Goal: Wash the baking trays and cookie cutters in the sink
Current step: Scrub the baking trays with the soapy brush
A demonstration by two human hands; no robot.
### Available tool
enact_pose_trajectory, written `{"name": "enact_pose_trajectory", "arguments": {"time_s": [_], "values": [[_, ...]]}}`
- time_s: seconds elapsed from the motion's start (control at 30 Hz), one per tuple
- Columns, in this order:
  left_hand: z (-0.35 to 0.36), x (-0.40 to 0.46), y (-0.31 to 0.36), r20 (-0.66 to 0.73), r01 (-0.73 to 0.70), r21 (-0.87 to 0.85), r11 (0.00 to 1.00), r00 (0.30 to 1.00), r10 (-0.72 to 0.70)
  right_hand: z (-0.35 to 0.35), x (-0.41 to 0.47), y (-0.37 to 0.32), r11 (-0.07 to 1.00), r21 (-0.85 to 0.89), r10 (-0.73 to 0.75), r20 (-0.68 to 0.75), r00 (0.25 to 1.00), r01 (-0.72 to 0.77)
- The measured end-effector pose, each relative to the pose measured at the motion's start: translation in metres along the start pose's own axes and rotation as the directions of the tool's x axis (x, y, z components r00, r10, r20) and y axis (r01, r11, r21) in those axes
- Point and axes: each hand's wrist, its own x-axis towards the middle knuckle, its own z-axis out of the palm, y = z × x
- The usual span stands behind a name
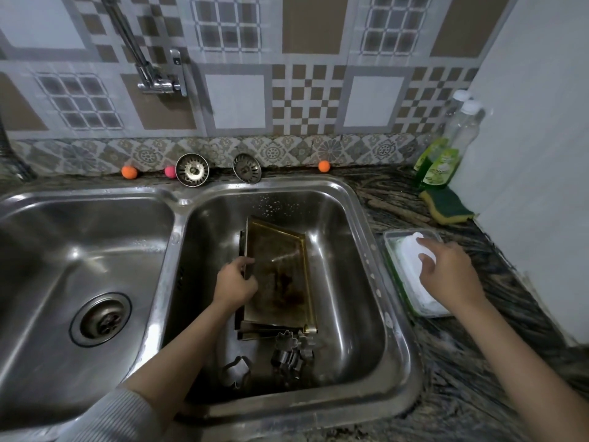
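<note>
Home kitchen: double steel sink (178, 205) set in a dark stone bench (398, 199), patterned wall tiles (306, 97), dish soap bottles (441, 167), scrub sponge (449, 207).

The left basin (79, 250) of the double sink lies open, with only its drain (101, 319) in the floor. The right basin (357, 282) is crowded: stacked baking trays (277, 272) lean across its middle, the left hand (236, 283) gripping their left edge, and cookie cutters (290, 355) cluster at the near end. Bare steel remains along the right wall and the far end. On the counter (462, 362) to the right, a shallow container (390, 250) sits just beside the sink rim, the right hand (446, 272) over the white block inside. Further back, a sponge (446, 207) and two soap bottles (443, 167) fill the corner. The near counter stays free.
</note>
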Motion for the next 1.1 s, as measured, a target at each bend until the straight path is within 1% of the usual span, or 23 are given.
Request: {"name": "enact_pose_trajectory", "arguments": {"time_s": [0.1, 0.2, 0.27, 0.37, 0.47, 0.53, 0.63, 0.73, 0.77, 0.87, 0.93, 1.0, 1.07, 1.1], "values": [[0.000, 0.002, 0.007, 0.060, 0.008, -0.036, 0.999, 0.998, -0.006, -0.009, 0.007, 0.001, 1.000, 0.016, 0.002, 0.022, 1.000, -0.002], [0.001, 0.000, 0.017, 0.095, 0.042, -0.116, 0.992, 0.995, -0.031, -0.023, 0.005, -0.013, 0.996, 0.044, -0.078, 0.006, 0.997, 0.078], [0.001, -0.003, 0.021, 0.065, 0.064, -0.192, 0.979, 0.996, -0.052, -0.032, 0.001, -0.030, 0.984, 0.086, -0.153, -0.028, 0.988, 0.155], [0.000, -0.011, 0.024, -0.025, 0.010, -0.227, 0.974, 1.000, -0.016, -0.036, -0.007, -0.064, 0.940, 0.164, -0.282, -0.123, 0.952, 0.299], [-0.004, -0.025, 0.026, -0.089, -0.037, -0.320, 0.947, 0.996, 0.009, -0.021, -0.011, -0.104, 0.881, 0.209, -0.402, -0.142, 0.904, 0.425], [-0.008, -0.036, 0.029, -0.143, -0.077, -0.379, 0.922, 0.989, 0.024, -0.002, -0.012, -0.128, 0.843, 0.244, -0.463, -0.127, 0.877, 0.480], [-0.013, -0.051, 0.039, -0.221, -0.155, -0.406, 0.901, 0.973, 0.068, 0.032, -0.013, -0.156, 0.818, 0.312, -0.492, -0.054, 0.869, 0.483], [-0.017, -0.065, 0.048, -0.271, -0.225, -0.437, 0.871, 0.956, 0.111, 0.061, -0.016, -0.171, 0.834, 0.259, -0.516, 0.052, 0.855, 0.487], [-0.019, -0.069, 0.049, -0.287, -0.243, -0.443, 0.863, 0.950, 0.121, 0.067, -0.016, -0.171, 0.842, 0.229, -0.514, 0.067, 0.855, 0.488], [-0.021, -0.074, 0.050, -0.321, -0.242, -0.461, 0.854, 0.942, 0.094, 0.075, -0.009, -0.163, 0.834, 0.141, -0.543, 0.039, 0.839, 0.533], [-0.018, -0.076, 0.051, -0.335, -0.244, -0.450, 0.859, 0.938, 0.090, 0.073, -0.004, -0.159, 0.827, 0.194, -0.549, 0.080, 0.832, 0.527], [-0.013, -0.078, 0.053, -0.329, -0.249, -0.439, 0.863, 0.938, 0.104, 0.071, -0.008, -0.158, 0.807, 0.209, -0.584, 0.140, 0.800, 0.552], [-0.009, -0.079, 0.055, -0.324, -0.258, -0.443, 0.858, 0.939, 0.115, 0.072, -0.013, -0.155, 0.787, 0.165, -0.616, 0.139, 0.776, 0.595], [-0.008, -0.080, 0.056, -0.327, -0.268, -0.446, 0.854, 0.937, 0.123, 0.072, -0.011, -0.153, 0.797, 0.159, -0.601, 0.116, 0.791, 0.583]]}}
